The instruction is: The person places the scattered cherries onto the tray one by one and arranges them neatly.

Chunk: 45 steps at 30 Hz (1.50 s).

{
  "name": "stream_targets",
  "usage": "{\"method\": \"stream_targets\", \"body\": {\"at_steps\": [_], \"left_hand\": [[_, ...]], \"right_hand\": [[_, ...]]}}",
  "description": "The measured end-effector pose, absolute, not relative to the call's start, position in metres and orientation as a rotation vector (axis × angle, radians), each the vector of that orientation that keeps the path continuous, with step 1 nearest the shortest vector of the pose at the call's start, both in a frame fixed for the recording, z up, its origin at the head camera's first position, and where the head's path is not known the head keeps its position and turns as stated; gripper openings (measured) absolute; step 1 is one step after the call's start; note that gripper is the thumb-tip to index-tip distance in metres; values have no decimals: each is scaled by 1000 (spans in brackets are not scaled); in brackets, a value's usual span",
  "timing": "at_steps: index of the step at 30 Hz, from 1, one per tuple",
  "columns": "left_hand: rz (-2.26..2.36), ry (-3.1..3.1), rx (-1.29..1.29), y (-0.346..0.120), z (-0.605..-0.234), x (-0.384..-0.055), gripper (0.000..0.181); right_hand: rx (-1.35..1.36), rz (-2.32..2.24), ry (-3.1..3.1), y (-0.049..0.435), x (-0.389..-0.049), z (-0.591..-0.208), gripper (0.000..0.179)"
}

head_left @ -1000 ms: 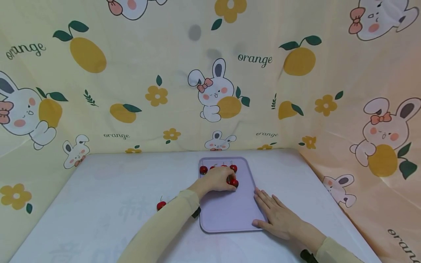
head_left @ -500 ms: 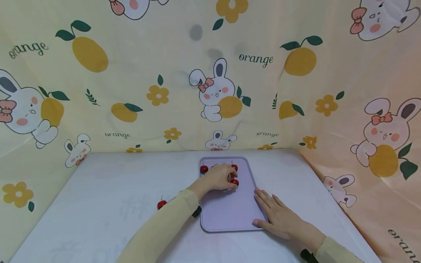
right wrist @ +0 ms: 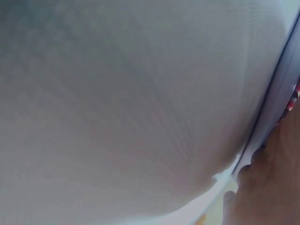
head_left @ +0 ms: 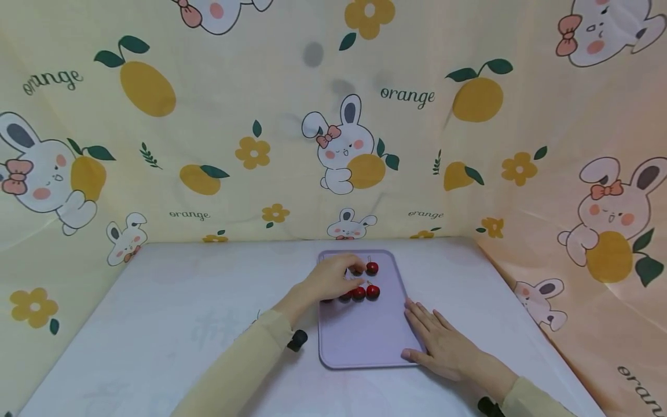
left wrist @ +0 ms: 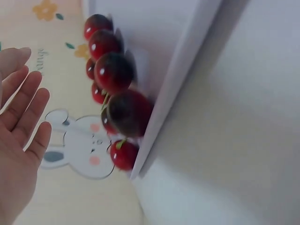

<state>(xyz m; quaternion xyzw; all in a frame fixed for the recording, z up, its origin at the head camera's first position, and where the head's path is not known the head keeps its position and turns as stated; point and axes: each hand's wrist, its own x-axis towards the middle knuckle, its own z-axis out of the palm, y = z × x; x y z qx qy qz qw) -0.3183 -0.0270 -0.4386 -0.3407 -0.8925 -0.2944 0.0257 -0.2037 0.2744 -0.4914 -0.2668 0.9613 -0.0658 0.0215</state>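
Observation:
Two rows of red cherries with stems stand on a lilac tray (head_left: 365, 341). The back row's right-end cherry (head_left: 372, 268) and the front row's right-end cherry (head_left: 372, 291) show fully, while others sit partly behind my left hand (head_left: 329, 277). That hand hovers over the rows, its fingers relaxed and holding nothing. In the left wrist view its fingers are loosely spread, apart from a dark-sided cherry (left wrist: 130, 112) near the tray's rim. My right hand (head_left: 443, 344) lies with straight fingers along the tray's right edge.
Left of the tray, a thin stem (head_left: 258, 314) pokes up behind the left sleeve (head_left: 239, 353), which hides the fruit below it. The white table (head_left: 172, 307) ends at a patterned cloth (head_left: 292, 174) behind and to the right.
My left hand has let go of the front row's right-end cherry and drawn back to the left, uncovering more cherries. The right hand stays at the tray edge.

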Motion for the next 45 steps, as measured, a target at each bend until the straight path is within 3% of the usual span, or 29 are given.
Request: {"method": "stream_targets", "body": {"at_steps": [10,28,45], "left_hand": [[-1023,-2672,-996,-76,-425,-299,25],[-797,-2734,-926,-176,-431,-252,24],[-578,-2918,-1026,-220,-446,-233,20]], "right_hand": [[-832,-213,2985,275,-202,-491,91],[-861,-217,2997,276,-204,-494,91],[-848,-225,2995,275,-204,-492,90]]}}
